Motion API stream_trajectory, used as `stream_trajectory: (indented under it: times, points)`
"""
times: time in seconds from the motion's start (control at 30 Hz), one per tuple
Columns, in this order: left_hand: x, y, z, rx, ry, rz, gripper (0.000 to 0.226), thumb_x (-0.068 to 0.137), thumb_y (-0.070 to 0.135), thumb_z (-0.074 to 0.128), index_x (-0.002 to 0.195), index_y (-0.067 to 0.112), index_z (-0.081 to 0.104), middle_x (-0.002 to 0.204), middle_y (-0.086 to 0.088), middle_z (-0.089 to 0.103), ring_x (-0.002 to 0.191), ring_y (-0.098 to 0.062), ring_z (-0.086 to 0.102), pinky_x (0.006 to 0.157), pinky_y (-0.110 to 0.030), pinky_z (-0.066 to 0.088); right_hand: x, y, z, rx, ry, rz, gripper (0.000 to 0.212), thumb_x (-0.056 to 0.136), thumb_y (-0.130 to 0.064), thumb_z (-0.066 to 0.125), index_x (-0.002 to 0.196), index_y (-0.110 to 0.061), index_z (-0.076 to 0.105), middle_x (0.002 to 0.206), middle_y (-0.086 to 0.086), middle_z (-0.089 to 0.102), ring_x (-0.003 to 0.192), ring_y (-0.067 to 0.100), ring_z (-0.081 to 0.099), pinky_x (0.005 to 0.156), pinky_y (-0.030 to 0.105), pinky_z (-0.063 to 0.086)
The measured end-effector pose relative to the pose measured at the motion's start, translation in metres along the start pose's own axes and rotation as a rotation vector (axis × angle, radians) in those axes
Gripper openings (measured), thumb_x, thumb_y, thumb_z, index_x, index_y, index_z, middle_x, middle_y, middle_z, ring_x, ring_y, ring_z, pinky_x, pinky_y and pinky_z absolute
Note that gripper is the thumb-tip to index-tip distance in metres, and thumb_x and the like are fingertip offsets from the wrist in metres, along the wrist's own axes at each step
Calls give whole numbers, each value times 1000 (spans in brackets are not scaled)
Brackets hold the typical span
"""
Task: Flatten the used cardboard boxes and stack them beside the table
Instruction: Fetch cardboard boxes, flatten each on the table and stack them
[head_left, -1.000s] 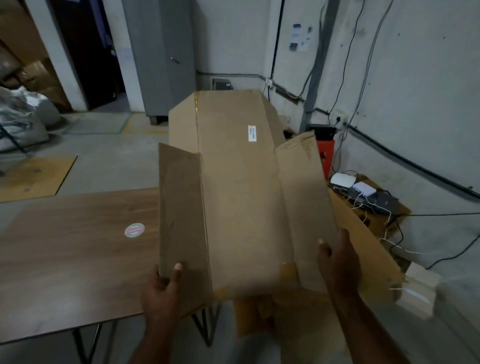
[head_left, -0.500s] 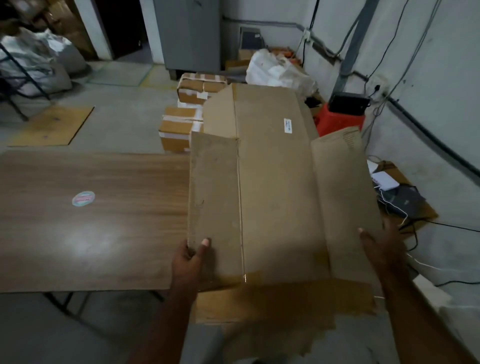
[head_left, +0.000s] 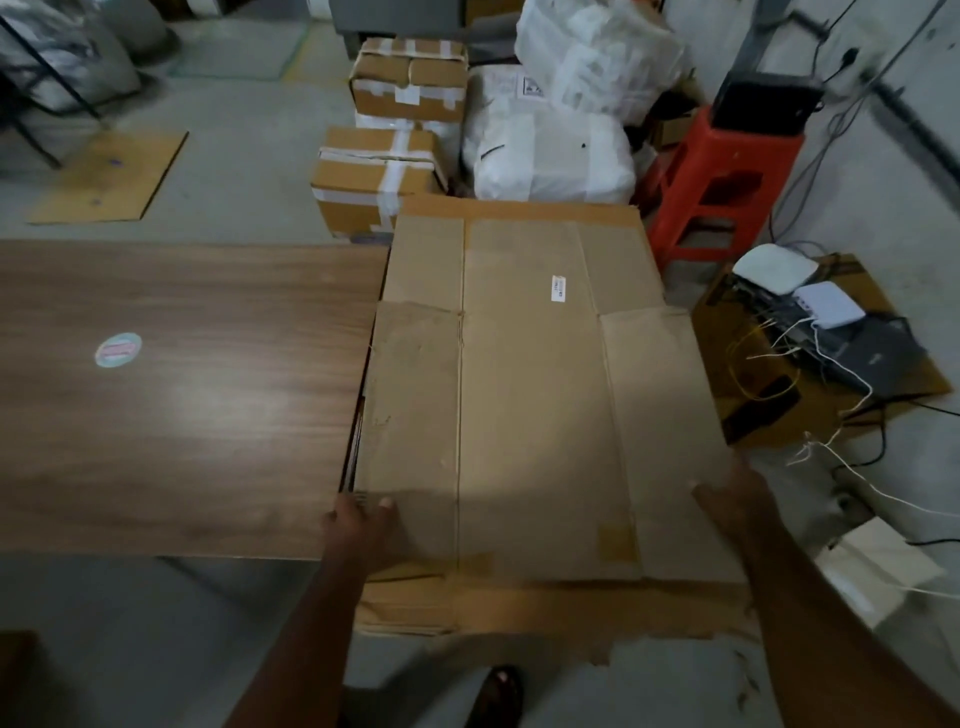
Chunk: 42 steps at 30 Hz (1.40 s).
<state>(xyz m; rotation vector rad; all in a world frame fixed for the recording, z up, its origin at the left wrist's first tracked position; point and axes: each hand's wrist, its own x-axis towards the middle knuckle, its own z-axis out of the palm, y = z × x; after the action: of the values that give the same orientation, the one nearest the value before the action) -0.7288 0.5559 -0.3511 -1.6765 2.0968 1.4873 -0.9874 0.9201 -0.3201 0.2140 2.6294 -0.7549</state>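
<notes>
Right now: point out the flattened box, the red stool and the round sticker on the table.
flattened box (head_left: 540, 405): head view, middle of its top panel.
red stool (head_left: 727, 182): head view, upper front of its frame.
round sticker (head_left: 118, 349): head view, its centre, on the table (head_left: 208, 415), bare wood top.

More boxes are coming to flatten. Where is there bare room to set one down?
The wooden table left of the flattened box is bare around its round sticker. It is crowded behind, at the taped boxes, and right, at the router clutter.
</notes>
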Motion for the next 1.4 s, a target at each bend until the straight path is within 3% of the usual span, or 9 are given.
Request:
stream_trajectory:
  times: [0.13,0.3,0.43,0.57,0.83,0.97,1.13,1.23,1.4]
  points:
    - [6,1,-3,-75,-69,-14,58,97,40,66,137,9,38,136,-24,49,109,-38,57,70,-47,58,7,6,5,-9,-55,30,74,92,-24,74,154,-10,36,144,27,52,128,48,52,106,52,45]
    - [10,7,2,43,-17,-12,55,100,37,61,143,13,37,137,-22,52,120,-45,55,92,-51,52,16,12,13,-54,-124,83,95,89,-42,76,162,-17,20,160,25,26,141,50,35,115,57,37]
    - [13,0,1,-33,-27,34,50,101,36,60,142,19,36,127,-18,52,112,-44,57,85,-60,57,9,13,15,-160,-126,74,96,87,-44,78,161,-17,24,159,24,24,140,50,36,113,53,39]
    - [11,1,2,231,124,86,45,101,37,57,136,14,39,119,-32,57,108,-52,57,79,-48,46,6,16,18,-198,-145,93,99,84,-50,80,161,-21,25,160,22,23,141,49,32,113,56,39]
    - [-5,5,-5,450,189,185,45,96,26,67,128,3,47,118,-29,58,105,-47,60,75,-45,43,-9,3,20,-318,-87,50,89,87,-46,77,155,-12,30,157,21,30,141,44,32,109,58,36]
    - [-21,16,-14,474,379,366,26,93,19,66,107,-1,58,104,-24,62,92,-42,62,68,-38,37,-34,-24,34,-483,-16,-215,76,91,-42,69,151,-13,32,152,17,37,137,38,39,105,56,41]
    - [-38,26,-12,463,325,615,19,96,21,64,107,6,66,100,-12,67,81,-19,56,66,-33,43,-75,-67,65,-414,-84,-407,71,96,-40,62,153,-10,32,153,14,36,139,35,37,105,53,39]
    - [-44,25,-18,448,287,669,18,96,25,62,106,10,65,99,-9,68,84,-25,64,66,-35,52,-107,-97,86,-376,-96,-508,69,93,-36,62,153,-11,35,150,14,39,136,35,40,104,50,41]
    - [-58,11,-59,412,349,719,12,92,21,64,97,10,67,93,-8,69,78,-28,64,63,-30,44,-173,-155,127,-355,-165,-746,66,96,-39,60,152,-12,37,151,13,41,137,34,40,106,50,43]
